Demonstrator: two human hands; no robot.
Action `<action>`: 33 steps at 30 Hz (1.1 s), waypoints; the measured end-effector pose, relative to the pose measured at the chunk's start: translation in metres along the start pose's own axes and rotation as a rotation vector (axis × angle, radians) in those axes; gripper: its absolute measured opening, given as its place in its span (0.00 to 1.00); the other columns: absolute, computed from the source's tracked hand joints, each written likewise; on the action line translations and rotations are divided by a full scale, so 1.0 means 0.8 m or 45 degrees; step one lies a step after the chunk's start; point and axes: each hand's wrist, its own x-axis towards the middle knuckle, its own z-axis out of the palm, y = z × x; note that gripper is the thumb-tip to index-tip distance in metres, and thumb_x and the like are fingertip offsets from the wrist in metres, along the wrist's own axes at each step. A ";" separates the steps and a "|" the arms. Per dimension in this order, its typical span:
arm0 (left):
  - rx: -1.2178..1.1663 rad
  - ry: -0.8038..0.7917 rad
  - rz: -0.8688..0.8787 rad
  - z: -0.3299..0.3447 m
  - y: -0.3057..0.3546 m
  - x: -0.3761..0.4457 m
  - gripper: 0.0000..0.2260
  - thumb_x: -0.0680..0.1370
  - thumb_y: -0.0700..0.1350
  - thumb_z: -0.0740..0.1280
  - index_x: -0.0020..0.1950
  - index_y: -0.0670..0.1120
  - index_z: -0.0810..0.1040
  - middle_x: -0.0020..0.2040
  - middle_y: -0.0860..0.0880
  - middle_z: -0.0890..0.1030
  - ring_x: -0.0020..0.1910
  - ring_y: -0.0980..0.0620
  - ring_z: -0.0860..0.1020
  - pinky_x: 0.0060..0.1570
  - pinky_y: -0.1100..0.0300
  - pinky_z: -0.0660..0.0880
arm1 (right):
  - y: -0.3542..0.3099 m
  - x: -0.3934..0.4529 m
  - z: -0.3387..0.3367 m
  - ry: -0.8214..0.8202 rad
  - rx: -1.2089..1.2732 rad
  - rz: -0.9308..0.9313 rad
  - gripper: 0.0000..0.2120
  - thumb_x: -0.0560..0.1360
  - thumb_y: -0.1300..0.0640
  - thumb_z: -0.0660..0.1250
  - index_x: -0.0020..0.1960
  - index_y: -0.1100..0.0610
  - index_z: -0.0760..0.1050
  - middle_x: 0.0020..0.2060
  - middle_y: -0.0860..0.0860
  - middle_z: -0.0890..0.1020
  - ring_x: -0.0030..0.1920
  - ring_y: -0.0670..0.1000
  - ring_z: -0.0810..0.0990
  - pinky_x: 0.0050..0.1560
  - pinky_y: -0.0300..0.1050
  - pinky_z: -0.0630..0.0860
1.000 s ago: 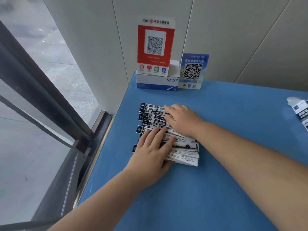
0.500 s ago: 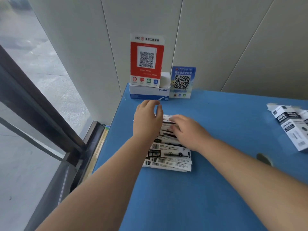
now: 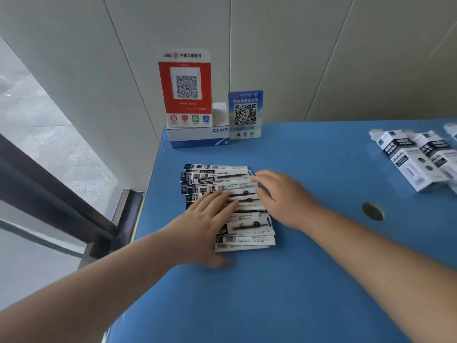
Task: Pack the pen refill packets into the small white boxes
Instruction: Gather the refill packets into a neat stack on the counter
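Observation:
Several long black-and-white pen refill packets (image 3: 217, 177) lie fanned in a pile on the blue table (image 3: 309, 280), near its left edge. My left hand (image 3: 205, 229) lies flat on the near half of the pile, fingers straight and spread. My right hand (image 3: 282, 199) rests on the pile's right side with fingers extended over the packets. Small white boxes (image 3: 415, 159) with black labels lie on their sides at the far right, apart from both hands.
At the back left stands a white and blue carton (image 3: 197, 137) with a red QR sign (image 3: 185, 87) on it and a blue QR sign (image 3: 245, 115) beside it. A round hole (image 3: 373, 211) is in the tabletop. The table's left edge borders a window frame (image 3: 61, 194).
My left hand has come back from the far end of the pile to its near half and lies flat. My right hand stays on the right side. The camera view shifted.

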 end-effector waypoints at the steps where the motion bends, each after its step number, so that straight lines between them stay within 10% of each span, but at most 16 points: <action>1: 0.013 0.039 -0.008 0.001 0.004 -0.001 0.54 0.66 0.76 0.59 0.82 0.47 0.45 0.82 0.46 0.48 0.80 0.45 0.44 0.78 0.50 0.43 | -0.001 -0.004 0.000 0.000 -0.004 -0.005 0.18 0.84 0.54 0.59 0.71 0.55 0.74 0.70 0.50 0.76 0.70 0.53 0.73 0.72 0.52 0.67; 8: 0.067 0.141 -0.091 -0.008 0.013 0.001 0.39 0.69 0.61 0.67 0.76 0.45 0.66 0.68 0.47 0.70 0.66 0.43 0.69 0.67 0.47 0.68 | -0.006 -0.024 0.001 0.081 0.016 0.018 0.17 0.83 0.55 0.61 0.70 0.56 0.75 0.68 0.50 0.77 0.68 0.53 0.73 0.70 0.48 0.65; 33: -0.138 -0.002 -0.169 -0.035 0.009 0.019 0.16 0.74 0.62 0.69 0.51 0.53 0.70 0.45 0.55 0.75 0.44 0.51 0.74 0.38 0.57 0.67 | 0.014 -0.067 -0.011 0.268 0.096 0.267 0.14 0.82 0.59 0.61 0.66 0.58 0.77 0.65 0.51 0.80 0.66 0.53 0.76 0.68 0.50 0.70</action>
